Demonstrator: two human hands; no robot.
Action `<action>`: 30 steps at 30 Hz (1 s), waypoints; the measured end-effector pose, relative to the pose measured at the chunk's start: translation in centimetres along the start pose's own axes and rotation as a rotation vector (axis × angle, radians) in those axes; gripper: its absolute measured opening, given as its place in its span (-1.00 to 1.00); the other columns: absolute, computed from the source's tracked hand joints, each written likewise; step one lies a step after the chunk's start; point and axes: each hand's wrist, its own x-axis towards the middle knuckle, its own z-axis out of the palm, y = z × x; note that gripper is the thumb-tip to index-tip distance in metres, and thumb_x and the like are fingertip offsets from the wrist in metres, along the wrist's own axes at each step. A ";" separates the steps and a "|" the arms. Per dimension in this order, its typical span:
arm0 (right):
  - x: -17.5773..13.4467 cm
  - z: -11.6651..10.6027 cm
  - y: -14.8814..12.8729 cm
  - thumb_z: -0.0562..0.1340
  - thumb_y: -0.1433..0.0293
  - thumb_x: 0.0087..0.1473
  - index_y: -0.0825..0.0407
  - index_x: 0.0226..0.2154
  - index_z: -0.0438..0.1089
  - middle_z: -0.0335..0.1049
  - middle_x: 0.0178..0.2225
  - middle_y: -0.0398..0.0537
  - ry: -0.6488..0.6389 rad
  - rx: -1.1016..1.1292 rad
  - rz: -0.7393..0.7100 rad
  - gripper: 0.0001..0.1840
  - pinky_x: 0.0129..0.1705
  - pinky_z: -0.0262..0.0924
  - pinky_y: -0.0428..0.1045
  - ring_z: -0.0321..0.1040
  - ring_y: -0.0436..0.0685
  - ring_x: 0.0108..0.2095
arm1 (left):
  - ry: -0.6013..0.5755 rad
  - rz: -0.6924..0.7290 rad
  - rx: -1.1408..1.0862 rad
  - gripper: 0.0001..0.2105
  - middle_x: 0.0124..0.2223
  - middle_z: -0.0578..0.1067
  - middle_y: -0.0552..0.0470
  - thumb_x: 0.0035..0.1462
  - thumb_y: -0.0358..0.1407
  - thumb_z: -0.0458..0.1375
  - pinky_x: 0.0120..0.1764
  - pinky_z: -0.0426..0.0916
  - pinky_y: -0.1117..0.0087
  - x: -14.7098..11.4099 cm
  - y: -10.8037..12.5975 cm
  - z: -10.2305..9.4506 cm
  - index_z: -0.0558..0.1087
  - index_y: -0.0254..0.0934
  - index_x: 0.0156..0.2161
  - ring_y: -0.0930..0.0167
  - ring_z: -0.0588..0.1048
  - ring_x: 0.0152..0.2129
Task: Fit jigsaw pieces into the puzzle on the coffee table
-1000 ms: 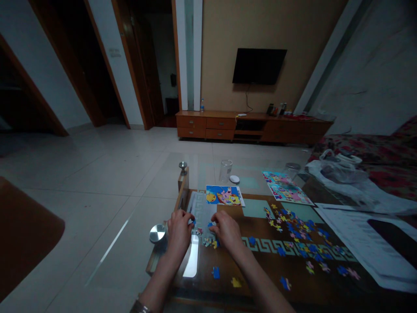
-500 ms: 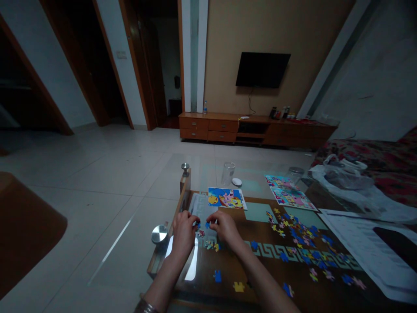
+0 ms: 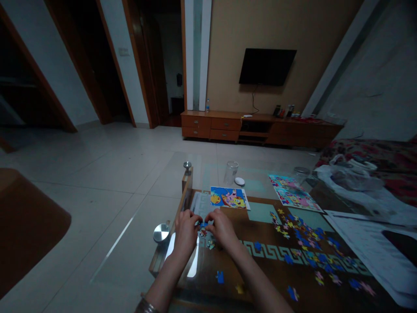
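My left hand (image 3: 188, 226) and my right hand (image 3: 220, 226) meet over the glass-topped table, fingers pinched on small blue jigsaw pieces (image 3: 203, 225) held edge to edge. Whether the pieces are joined is hidden by the fingertips. Just below them lie a few red and white jigsaw pieces (image 3: 203, 233) and some pale ones (image 3: 211, 244). Beyond my hands sits a cartoon picture card (image 3: 230, 198). Nearer to me, a blue jigsaw piece (image 3: 220, 277) and a yellow one (image 3: 240, 288) lie apart on the glass.
Loose jigsaw pieces (image 3: 308, 237) spread over the table's right side. Behind them are two more picture cards (image 3: 295, 193), a clear jar (image 3: 231, 172), a white lid (image 3: 239, 181) and a plastic bag (image 3: 355, 182). Papers (image 3: 368, 248) with a dark object lie at right.
My right hand has moved left toward my left hand, bringing the blue pieces together. The whole view has shifted slightly.
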 end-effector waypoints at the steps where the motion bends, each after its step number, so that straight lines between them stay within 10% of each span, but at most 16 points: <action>1: 0.0 0.0 0.0 0.31 0.57 -0.08 0.06 -0.32 0.50 0.40 -0.22 0.01 -0.002 -0.003 0.001 -0.81 -0.15 0.15 -0.06 0.35 0.15 -0.17 | 0.002 0.003 0.000 -0.80 -0.17 0.40 0.03 0.07 -0.45 0.16 -0.06 0.13 0.31 0.0 0.0 0.0 0.54 -0.12 -0.25 0.31 0.31 -0.09; 21: -0.4 -2.0 1.1 0.33 0.47 -0.01 0.08 -0.30 0.46 0.44 -0.21 0.02 0.011 -0.137 0.110 -0.86 -0.21 0.11 -0.04 0.36 0.16 -0.17 | 0.015 0.013 0.073 -0.83 -0.15 0.41 0.01 0.09 -0.45 0.17 -0.08 0.18 0.32 -0.5 0.3 -0.7 0.52 -0.16 -0.24 0.30 0.31 -0.10; 30: -5.7 -3.0 0.9 0.25 0.58 -0.02 0.05 -0.37 0.49 0.41 -0.30 -0.04 -0.156 -0.077 -0.095 -0.84 -0.26 0.12 -0.05 0.34 0.10 -0.27 | 0.040 0.019 0.067 -0.79 -0.12 0.42 -0.03 0.13 -0.44 0.10 -0.08 0.19 0.31 -0.5 -1.0 -0.8 0.49 -0.17 -0.16 0.29 0.32 -0.08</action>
